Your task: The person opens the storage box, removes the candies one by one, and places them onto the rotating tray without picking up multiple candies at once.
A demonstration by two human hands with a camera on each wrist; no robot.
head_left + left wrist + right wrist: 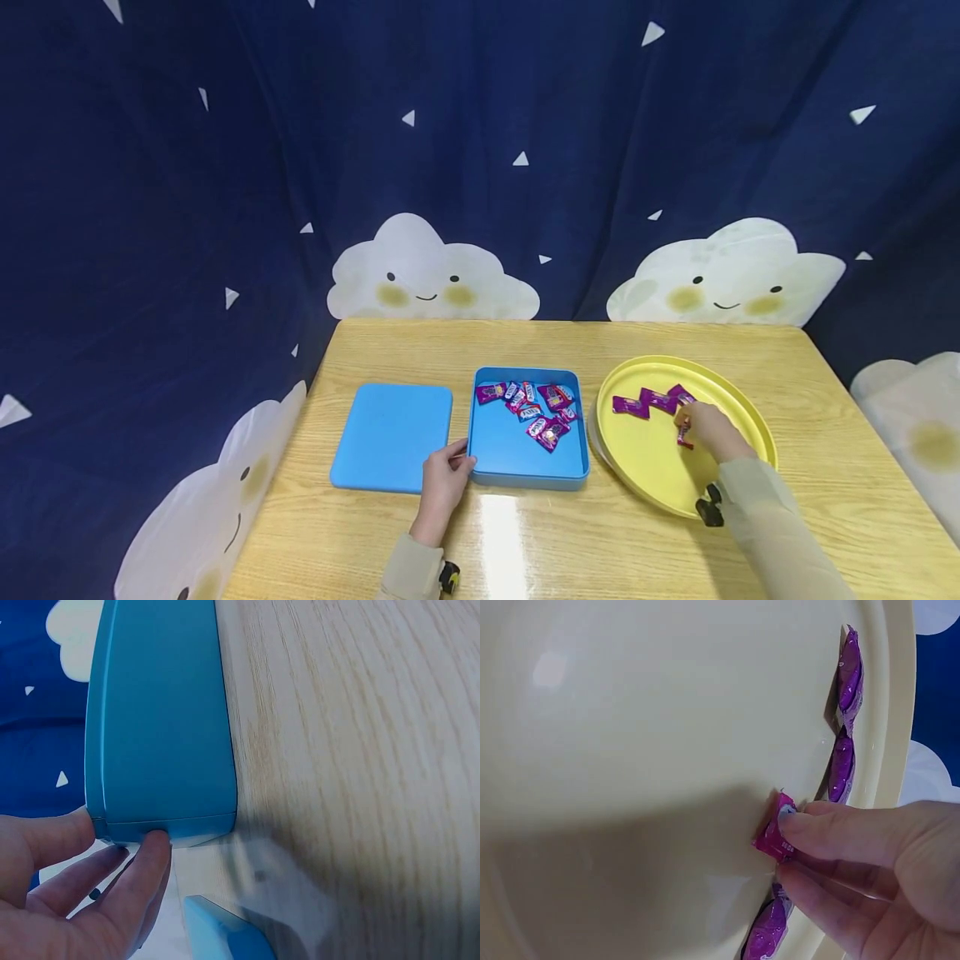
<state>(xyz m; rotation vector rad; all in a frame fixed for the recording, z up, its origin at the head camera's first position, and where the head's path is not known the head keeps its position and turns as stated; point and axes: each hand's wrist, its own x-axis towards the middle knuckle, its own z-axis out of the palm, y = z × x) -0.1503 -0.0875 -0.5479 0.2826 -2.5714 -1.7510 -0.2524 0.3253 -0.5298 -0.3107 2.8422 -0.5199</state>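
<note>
My left hand (446, 482) grips the near left corner of an open blue box (495, 479). In the left wrist view, the thumb lies at the rim and the fingers (142, 877) touch the outer wall. Several purple, red and white wrapped candies (555, 397) lie inside the box. Over a round yellow tray (652, 479), my right hand (712, 432) pinches a small pinkish-red wrapped candy (775, 836) between thumb and fingers. Purple wrapped candies (630, 407) lie in a row on the tray around that hand, some partly hidden by it in the right wrist view.
A flat blue lid (393, 437) lies left of the box. All of this is on a light wooden table (570, 542). Behind it hangs a dark blue curtain (465, 100) with white clouds and triangles.
</note>
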